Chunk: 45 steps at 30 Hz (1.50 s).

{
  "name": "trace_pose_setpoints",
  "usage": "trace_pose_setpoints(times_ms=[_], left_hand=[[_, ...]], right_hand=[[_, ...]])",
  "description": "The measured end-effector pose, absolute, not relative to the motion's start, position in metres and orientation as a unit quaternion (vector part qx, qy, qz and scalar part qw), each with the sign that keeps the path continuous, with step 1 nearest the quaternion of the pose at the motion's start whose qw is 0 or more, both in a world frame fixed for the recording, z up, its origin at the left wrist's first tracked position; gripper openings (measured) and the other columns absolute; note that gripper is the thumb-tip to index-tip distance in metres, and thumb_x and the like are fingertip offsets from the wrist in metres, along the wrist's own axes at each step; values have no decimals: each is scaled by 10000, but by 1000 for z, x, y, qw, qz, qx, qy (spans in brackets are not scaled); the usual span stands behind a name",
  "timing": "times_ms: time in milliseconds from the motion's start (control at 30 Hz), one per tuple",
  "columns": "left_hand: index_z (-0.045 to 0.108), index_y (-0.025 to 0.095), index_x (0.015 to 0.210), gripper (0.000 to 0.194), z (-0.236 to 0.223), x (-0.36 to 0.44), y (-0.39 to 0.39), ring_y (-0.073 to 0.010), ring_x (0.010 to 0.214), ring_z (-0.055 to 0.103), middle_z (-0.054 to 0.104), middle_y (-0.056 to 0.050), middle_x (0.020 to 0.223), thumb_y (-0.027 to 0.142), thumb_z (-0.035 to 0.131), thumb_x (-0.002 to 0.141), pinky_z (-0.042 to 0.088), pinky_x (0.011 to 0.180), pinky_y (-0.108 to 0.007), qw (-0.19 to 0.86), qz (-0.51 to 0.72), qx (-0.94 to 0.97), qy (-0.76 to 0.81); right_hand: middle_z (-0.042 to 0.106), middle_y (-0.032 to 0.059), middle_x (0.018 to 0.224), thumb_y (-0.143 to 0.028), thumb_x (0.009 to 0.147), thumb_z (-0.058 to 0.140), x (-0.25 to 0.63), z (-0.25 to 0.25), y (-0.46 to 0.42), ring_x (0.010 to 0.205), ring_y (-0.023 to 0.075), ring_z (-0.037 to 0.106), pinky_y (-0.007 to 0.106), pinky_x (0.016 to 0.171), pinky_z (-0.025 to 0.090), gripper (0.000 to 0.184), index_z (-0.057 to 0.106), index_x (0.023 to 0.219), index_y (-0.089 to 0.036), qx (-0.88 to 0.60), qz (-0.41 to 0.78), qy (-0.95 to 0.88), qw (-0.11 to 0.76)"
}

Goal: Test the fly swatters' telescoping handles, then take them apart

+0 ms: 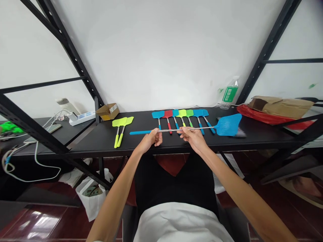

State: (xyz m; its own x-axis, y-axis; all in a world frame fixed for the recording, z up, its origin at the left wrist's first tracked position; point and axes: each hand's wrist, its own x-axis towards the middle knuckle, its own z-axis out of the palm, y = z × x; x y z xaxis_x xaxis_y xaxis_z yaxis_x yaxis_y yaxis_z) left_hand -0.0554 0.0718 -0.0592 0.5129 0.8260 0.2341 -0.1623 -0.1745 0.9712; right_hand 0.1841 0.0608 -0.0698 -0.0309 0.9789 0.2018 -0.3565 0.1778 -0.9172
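I had the blue swatter [228,125] level over the desk [264,134], left hand [152,137] and right hand [193,137] fingers pinching it, presumably spaced apart for balance.

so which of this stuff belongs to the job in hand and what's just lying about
Seemingly in the job:
blue swatter, held by the left hand and right hand
row of coloured swatters beyond it
pair of yellow-green swatters

Probably just lying about:
cardboard box
bottle with green label
white power strip
brown package
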Motion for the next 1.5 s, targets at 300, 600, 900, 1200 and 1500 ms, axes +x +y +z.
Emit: trace_pose_setpoints(times_ms=[300, 600, 900, 1200, 1500], left_hand=[[542, 188, 831, 447, -59, -54, 69, -119, 494, 418, 506, 10, 551, 588, 422, 990, 294, 522, -266, 573, 392, 673, 255], [547, 185, 859, 448, -59, -53, 68, -121, 498, 408, 496, 13, 558, 595, 421, 987, 284, 526, -272, 573, 373, 682, 259], [574, 160, 846, 485, -59, -51, 67, -111, 497, 388, 487, 20, 543, 609, 438, 971, 275, 539, -261, 573, 382, 673, 270], [575, 159, 614, 453, -62, -58, 76, -95, 442, 332, 406, 27, 463, 508, 548, 902, 304, 514, -266, 619, 508, 540, 259], [590, 152, 569, 446, -64, -56, 75, -99, 448, 357, 402, 21, 447, 446, 579, 905, 314, 516, -268, 604, 522, 548, 250]], right_hand=[[798, 104, 901, -479, 727, 850, 172, -72, 55, 628, 140, 664, 240, 477, 409, 321, 816, 885, -202, -333, 556, -468, 601], [799, 94, 885, -516, 744, 827, 166, -73, 50, 630, 146, 678, 236, 484, 434, 348, 811, 914, -212, -333, 548, -487, 594], [792, 76, 851, -506, 770, 817, 159, -72, 42, 632, 134, 674, 223, 510, 444, 370, 809, 1009, -223, -333, 575, -481, 572], [768, 66, 816, -563, 738, 823, 177, -55, 49, 582, 101, 619, 203, 483, 428, 399, 815, 899, -199, -329, 574, -437, 610], [659, 29, 628, -594, 724, 802, 194, -42, 54, 517, 98, 539, 229, 460, 407, 429, 779, 781, -169, -316, 553, -363, 680]])
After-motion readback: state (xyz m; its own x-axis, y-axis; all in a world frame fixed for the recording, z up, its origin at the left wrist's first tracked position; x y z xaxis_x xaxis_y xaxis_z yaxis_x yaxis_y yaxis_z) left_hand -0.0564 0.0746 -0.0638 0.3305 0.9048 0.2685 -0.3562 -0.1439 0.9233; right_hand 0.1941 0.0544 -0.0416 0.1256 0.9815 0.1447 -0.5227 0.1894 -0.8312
